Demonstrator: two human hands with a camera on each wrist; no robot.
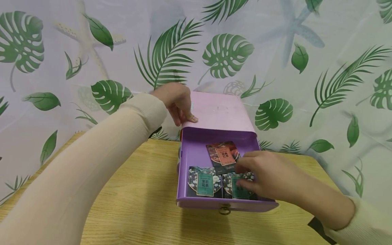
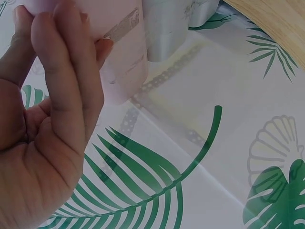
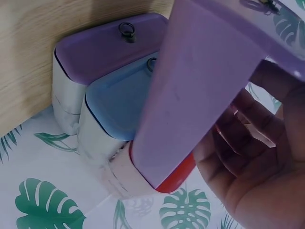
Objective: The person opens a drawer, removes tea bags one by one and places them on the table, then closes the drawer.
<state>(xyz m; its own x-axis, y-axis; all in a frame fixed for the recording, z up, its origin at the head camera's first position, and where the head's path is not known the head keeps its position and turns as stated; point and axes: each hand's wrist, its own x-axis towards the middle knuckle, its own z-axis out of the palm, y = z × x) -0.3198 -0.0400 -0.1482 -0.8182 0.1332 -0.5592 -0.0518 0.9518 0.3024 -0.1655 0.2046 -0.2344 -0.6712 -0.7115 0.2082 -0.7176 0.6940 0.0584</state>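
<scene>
A pink storage box (image 1: 218,110) has its purple drawer (image 1: 196,144) pulled out toward me. Inside the drawer lie a red tea sachet (image 1: 225,154), tilted at the back, and two green-labelled tea sachets, one at the left (image 1: 204,182) and one at the right (image 1: 234,190). My left hand (image 1: 176,100) rests on the box's left front edge, one fingertip on its top and other fingers hanging beside it. Over the drawer's right rim my right hand (image 1: 263,173) reaches in, thumb apart from the fingers, above the right green sachet and beside the red one. Whether its fingertips touch the sachets is unclear.
In the right wrist view, other drawers show beside the pulled-out one: a purple front (image 3: 105,47) and a blue front (image 3: 119,105), both with ring pulls. The unit stands on a wooden table (image 1: 131,200) before a leaf-patterned cloth (image 1: 226,20).
</scene>
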